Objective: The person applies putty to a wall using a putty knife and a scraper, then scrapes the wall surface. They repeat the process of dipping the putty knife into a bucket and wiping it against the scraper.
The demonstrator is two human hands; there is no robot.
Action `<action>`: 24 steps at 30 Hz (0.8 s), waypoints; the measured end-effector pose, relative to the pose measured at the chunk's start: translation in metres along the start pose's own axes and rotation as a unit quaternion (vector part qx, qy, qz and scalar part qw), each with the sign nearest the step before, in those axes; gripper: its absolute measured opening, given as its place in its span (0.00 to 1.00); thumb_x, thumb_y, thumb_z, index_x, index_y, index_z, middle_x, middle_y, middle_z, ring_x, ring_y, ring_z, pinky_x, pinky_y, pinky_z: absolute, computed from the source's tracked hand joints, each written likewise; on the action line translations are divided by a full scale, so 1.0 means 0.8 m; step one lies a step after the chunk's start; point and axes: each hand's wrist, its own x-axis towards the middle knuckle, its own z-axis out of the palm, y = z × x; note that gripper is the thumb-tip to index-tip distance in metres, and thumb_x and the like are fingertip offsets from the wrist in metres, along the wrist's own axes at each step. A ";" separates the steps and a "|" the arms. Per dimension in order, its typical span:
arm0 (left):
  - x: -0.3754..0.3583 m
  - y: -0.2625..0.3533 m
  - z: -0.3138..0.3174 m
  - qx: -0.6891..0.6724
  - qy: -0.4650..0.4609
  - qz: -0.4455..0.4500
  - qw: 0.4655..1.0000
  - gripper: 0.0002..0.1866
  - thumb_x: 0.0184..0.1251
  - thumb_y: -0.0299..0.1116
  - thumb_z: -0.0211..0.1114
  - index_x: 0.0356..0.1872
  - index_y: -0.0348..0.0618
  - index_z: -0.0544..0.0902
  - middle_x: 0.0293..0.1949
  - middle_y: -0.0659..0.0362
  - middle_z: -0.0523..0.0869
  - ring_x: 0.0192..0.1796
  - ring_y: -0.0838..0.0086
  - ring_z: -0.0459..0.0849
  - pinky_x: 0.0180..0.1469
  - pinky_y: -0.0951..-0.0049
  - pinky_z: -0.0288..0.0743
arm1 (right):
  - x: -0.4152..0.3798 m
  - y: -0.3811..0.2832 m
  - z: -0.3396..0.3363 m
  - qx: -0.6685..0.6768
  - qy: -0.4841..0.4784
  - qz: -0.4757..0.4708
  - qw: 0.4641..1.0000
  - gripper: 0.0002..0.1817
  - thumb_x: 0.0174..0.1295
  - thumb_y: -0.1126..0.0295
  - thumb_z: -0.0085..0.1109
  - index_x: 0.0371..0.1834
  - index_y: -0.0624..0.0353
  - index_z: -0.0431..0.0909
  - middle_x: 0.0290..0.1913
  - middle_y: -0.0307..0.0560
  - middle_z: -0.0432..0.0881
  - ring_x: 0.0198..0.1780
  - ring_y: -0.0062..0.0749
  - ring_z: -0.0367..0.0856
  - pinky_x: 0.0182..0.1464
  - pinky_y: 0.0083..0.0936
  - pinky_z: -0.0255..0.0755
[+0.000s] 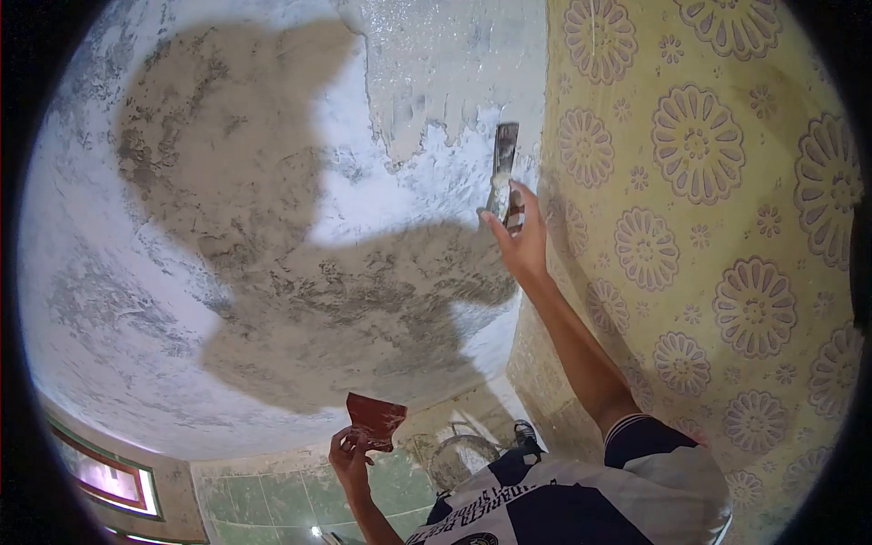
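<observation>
My right hand (pixel 522 232) is raised to the wall, its fingers closed round the handle of a putty knife (pixel 506 145). The metal blade points upward and lies against or very near the wet plaster (pixel 445 73), close to the corner; actual contact is hard to make out. Lower down, my left hand (pixel 350 457) grips a flat reddish-brown putty spreader (pixel 375 421) by its lower left part. Whitish smears of filler mark the spreader's face. The wall (pixel 363 195) is patchy white and grey, with a ragged lower edge to the smooth wet layer.
Yellow flower-patterned wall (pixel 695 145) meets the plastered wall at a corner on the right. Green tiles (pixel 300 495) line the wall at the bottom, beside a red-framed window (pixel 109 477). A dark shadow of my body falls across the plaster.
</observation>
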 end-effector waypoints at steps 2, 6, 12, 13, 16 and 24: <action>0.001 0.000 0.002 -0.011 0.003 0.001 1.000 0.16 0.67 0.25 0.69 0.55 0.38 0.79 0.38 0.61 0.87 0.35 0.82 0.84 0.22 0.83 0.71 | -0.019 0.029 0.004 -0.037 -0.003 -0.008 0.999 0.35 0.61 0.67 0.73 0.70 0.60 0.68 0.61 0.56 0.77 0.57 0.40 0.78 0.58 0.33 0.74; 0.002 -0.002 -0.005 -0.003 0.012 -0.004 1.000 0.17 0.66 0.26 0.70 0.55 0.39 0.79 0.39 0.60 0.86 0.36 0.81 0.85 0.22 0.83 0.73 | -0.056 0.071 0.008 -0.050 -0.006 -0.015 0.999 0.35 0.60 0.68 0.73 0.70 0.60 0.68 0.61 0.55 0.77 0.58 0.41 0.78 0.58 0.34 0.74; -0.001 -0.002 -0.013 0.017 0.015 -0.015 1.000 0.17 0.67 0.25 0.69 0.55 0.39 0.79 0.37 0.61 0.87 0.34 0.82 0.84 0.22 0.82 0.71 | -0.011 0.012 0.002 -0.051 0.032 -0.031 0.998 0.35 0.61 0.66 0.73 0.70 0.61 0.68 0.57 0.53 0.79 0.55 0.40 0.80 0.53 0.33 0.76; -0.001 -0.002 -0.014 0.013 0.018 -0.016 1.000 0.16 0.67 0.25 0.69 0.55 0.39 0.79 0.37 0.61 0.87 0.34 0.82 0.84 0.23 0.82 0.71 | -0.001 0.002 0.002 -0.039 0.032 -0.054 0.997 0.34 0.62 0.66 0.73 0.69 0.61 0.68 0.57 0.53 0.79 0.54 0.40 0.80 0.53 0.33 0.76; -0.002 -0.002 -0.010 0.017 0.014 -0.004 1.000 0.17 0.67 0.26 0.69 0.55 0.39 0.79 0.37 0.61 0.86 0.34 0.81 0.84 0.23 0.82 0.72 | 0.007 0.003 0.005 -0.024 0.032 -0.078 0.996 0.33 0.62 0.66 0.72 0.69 0.61 0.70 0.57 0.54 0.80 0.54 0.39 0.80 0.55 0.32 0.75; 0.002 -0.002 -0.006 0.013 0.015 -0.020 1.000 0.17 0.67 0.26 0.69 0.55 0.37 0.79 0.37 0.60 0.87 0.34 0.81 0.84 0.23 0.82 0.72 | -0.071 0.105 0.002 -0.138 0.023 -0.087 0.986 0.37 0.59 0.71 0.75 0.71 0.53 0.66 0.50 0.50 0.80 0.46 0.31 0.79 0.37 0.27 0.79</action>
